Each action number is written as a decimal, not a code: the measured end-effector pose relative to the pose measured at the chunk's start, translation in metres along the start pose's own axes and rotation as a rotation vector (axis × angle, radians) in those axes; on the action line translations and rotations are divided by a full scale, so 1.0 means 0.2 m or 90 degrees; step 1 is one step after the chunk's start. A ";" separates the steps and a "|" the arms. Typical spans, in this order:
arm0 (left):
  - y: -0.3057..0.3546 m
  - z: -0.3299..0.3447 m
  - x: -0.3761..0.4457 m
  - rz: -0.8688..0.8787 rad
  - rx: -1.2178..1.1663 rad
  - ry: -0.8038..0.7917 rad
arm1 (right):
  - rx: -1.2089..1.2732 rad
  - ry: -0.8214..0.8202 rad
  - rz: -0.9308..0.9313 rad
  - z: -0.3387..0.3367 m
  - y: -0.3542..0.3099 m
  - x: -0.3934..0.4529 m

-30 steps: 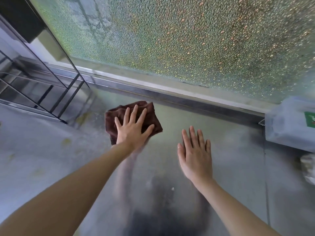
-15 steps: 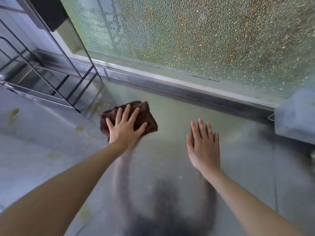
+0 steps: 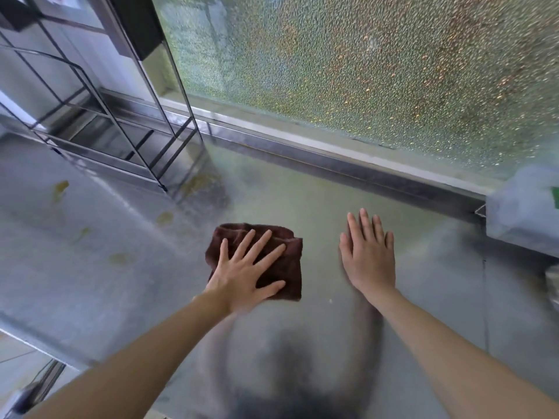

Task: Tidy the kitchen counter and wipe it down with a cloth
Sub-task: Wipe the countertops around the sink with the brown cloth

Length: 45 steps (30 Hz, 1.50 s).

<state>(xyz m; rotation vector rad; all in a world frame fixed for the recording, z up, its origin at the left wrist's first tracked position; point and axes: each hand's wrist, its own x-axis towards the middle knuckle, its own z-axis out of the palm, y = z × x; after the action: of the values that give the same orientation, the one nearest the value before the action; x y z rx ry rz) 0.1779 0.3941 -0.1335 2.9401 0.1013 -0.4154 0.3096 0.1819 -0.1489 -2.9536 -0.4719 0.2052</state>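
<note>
Two hands lie flat on the metal counter [image 3: 317, 192]. The left hand [image 3: 245, 276] presses spread, straight fingers on a folded brown cloth [image 3: 284, 267], fuzzy and roughly square. The right hand [image 3: 370, 261] rests beside it, fingers straight and together. A wire rack [image 3: 121, 131] stands left; a blurred plastic bag [image 3: 523, 213] is cut off right.

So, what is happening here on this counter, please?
A person is wiping a steel kitchen counter. The left hand presses flat, fingers spread, on a folded brown cloth. The right hand rests flat on the bare counter beside it, holding nothing. Yellowish stains remain to the left, near a black wire rack. A plastic-wrapped item sits at the right edge, under the textured window.
</note>
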 end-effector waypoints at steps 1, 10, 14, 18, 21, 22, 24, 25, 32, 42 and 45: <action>-0.05 -0.01 0.03 0.001 0.010 0.000 | 0.002 -0.001 0.003 0.00 0.00 0.00; -0.22 -0.11 0.25 -0.331 -0.134 0.091 | -0.004 0.001 0.002 0.00 0.00 0.00; -0.14 -0.07 0.07 -0.281 -0.114 0.051 | 0.035 0.063 -0.010 -0.03 -0.09 -0.01; -0.15 -0.03 -0.08 -0.265 -0.105 0.021 | 0.091 0.078 -0.096 0.01 -0.43 -0.07; -0.24 -0.05 -0.02 -0.259 -0.090 0.023 | 0.081 0.024 -0.130 0.07 -0.62 -0.06; -0.30 -0.07 0.02 -0.271 -0.093 0.030 | 0.063 0.008 -0.134 0.09 -0.64 -0.05; -0.43 -0.10 0.11 -0.316 -0.119 0.048 | 0.042 0.005 -0.133 0.13 -0.63 -0.05; -0.48 -0.12 0.16 -0.344 -0.136 0.060 | 0.035 0.014 -0.133 0.14 -0.63 -0.05; -0.46 -0.16 0.34 -0.338 -0.149 0.099 | -0.009 0.033 -0.137 0.15 -0.64 -0.04; -0.61 -0.19 0.32 0.038 0.012 -0.013 | 0.010 0.056 -0.129 0.15 -0.64 -0.05; -0.63 -0.23 0.53 -0.068 -0.050 0.036 | 0.009 0.059 -0.131 0.16 -0.64 -0.05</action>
<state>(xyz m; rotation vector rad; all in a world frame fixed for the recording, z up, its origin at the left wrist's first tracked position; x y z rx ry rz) 0.2815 0.5319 -0.1394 2.8779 0.2754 -0.3346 0.2572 0.3024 -0.1582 -2.8588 -0.7515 0.0482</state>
